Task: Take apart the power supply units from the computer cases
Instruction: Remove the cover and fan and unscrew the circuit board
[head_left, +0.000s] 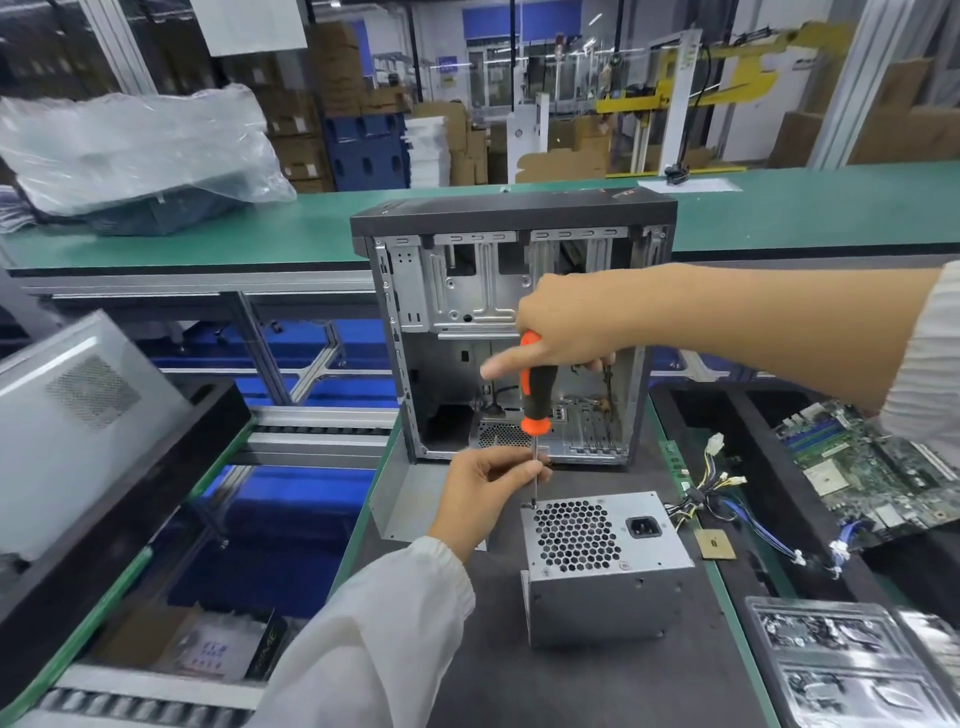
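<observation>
A grey power supply unit (602, 566) stands on the dark mat, fan grille and socket facing up. Behind it an open, emptied computer case (514, 332) stands upright. My right hand (566, 322) grips the orange-and-black handle of a screwdriver (537, 400) held vertically, its tip on a screw at the unit's top left corner. My left hand (488, 488) pinches the screwdriver's thin shaft just above the tip. Yellow and black cables (706, 488) trail from the unit's right side.
A motherboard (878, 467) lies at the right, with bagged parts (841, 660) in trays below it. A loose side panel (405, 499) lies left of the unit. Another grey case (78, 415) leans at far left. A green conveyor belt (260, 234) runs behind.
</observation>
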